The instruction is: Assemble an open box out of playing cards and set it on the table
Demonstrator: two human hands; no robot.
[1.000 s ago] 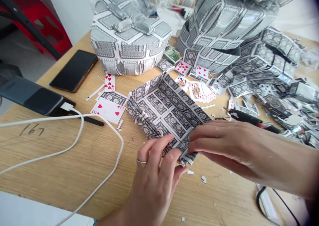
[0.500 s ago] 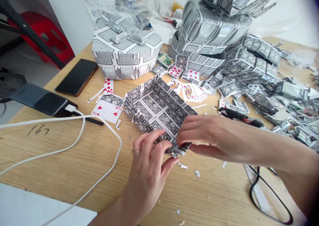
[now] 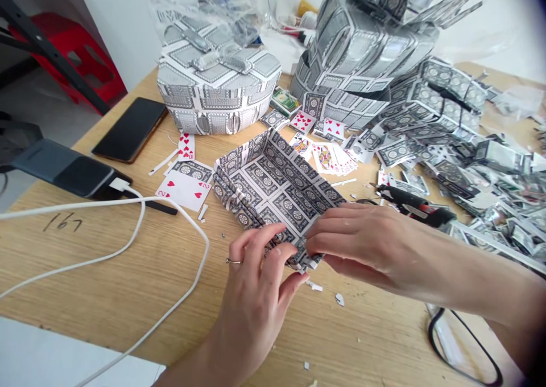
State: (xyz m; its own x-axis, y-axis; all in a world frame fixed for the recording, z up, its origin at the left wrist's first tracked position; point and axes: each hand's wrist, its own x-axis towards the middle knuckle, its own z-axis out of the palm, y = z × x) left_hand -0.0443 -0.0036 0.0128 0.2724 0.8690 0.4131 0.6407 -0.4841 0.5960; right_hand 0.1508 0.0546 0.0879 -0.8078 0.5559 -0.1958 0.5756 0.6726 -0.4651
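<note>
Card-back tray (image 3: 273, 182), a shallow open box pieced from playing cards, lies mid-table (image 3: 106, 273) in front of the round card box (image 3: 215, 85). Both hands work its near corner: the left hand (image 3: 260, 279) pinches the edge flap with fingertips, and the right hand (image 3: 362, 239) presses down on it from above. It looks like a fold being seated; the next move calls for firm, even pressure so the corner holds square.

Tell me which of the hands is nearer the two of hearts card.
Left. The left hand works the card panel's near corner, right of the two of hearts; the right hand lies farther right, beyond the panel.
</note>
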